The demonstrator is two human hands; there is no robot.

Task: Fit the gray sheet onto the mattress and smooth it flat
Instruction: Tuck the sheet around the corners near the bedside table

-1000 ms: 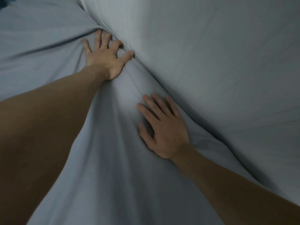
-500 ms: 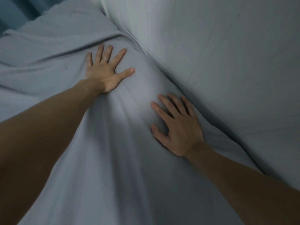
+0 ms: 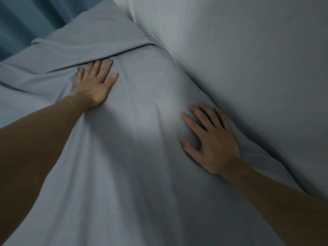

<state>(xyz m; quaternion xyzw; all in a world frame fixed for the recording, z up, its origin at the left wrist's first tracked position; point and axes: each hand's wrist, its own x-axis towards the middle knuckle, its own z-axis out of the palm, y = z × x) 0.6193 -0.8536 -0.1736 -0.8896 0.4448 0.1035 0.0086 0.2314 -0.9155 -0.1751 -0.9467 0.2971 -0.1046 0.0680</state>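
Gray cotton bed sheet [image 3: 142, 157] covers the top of the mattress, which itself is hidden beneath it, and runs up against a pale gray wall [image 3: 248, 59] along the far right edge. A thick fold [image 3: 99, 55] crosses the sheet well away from the wall, toward the blue curtain [image 3: 26, 20] in the upper left corner.

Judging from this, the main risk is that pushing the cloth away from the wall piles more slack into that fold instead of flattening it, since nothing visible anchors the sheet there. A second risk sits at the seam where the sheet meets the wall: whether that edge is tucked down cannot be seen, and a strong sweep could drag it back out.

The person's left hand [image 3: 95, 82] lies flat on the sheet well out from the wall, fingers straight and slightly spread, tips touching the base of the fold; a thin ring [image 3: 92, 73] shows on one finger. The right hand [image 3: 211, 142] rests palm down just beside the wall, fingers extended and fanned, thumb angled away from the wall. Both hands press on the cloth without gripping it, and they sit well apart, both arms stretched forward.
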